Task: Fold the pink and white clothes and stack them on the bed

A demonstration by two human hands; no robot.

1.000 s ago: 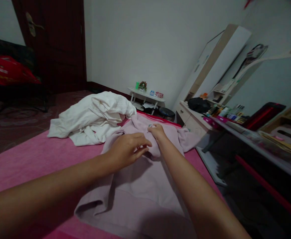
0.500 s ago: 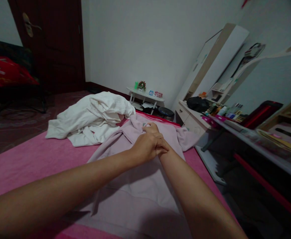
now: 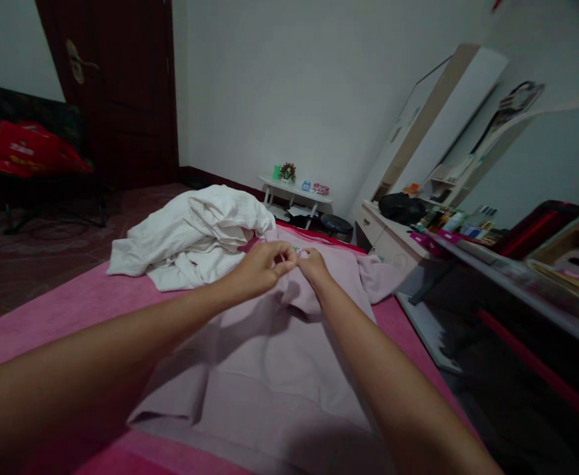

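Note:
A pale pink sweatshirt [image 3: 264,363] lies spread over the pink bed cover [image 3: 66,297], its hem towards me. A small print shows on its upper chest, partly behind my fingers. My left hand [image 3: 268,265] is closed in a pinch on the fabric near the middle of the chest. Just beside it on the right, my right hand [image 3: 314,265] grips the garment too, its fingertips mostly hidden. Below the hands a fold of cloth hangs raised, with shadow under it. One sleeve lies out to the far right.
A crumpled white garment [image 3: 195,231] lies at the bed's far left. Beyond stand a small white table [image 3: 294,189] and a round black stool [image 3: 336,224]. Along the right is a dresser [image 3: 393,241] with bottles. A red bag [image 3: 37,148] sits on a chair at left.
My left hand has moved from over my right wrist to the left of my right hand. A fold of the sweatshirt now hangs between the hands. The view has turned slightly left.

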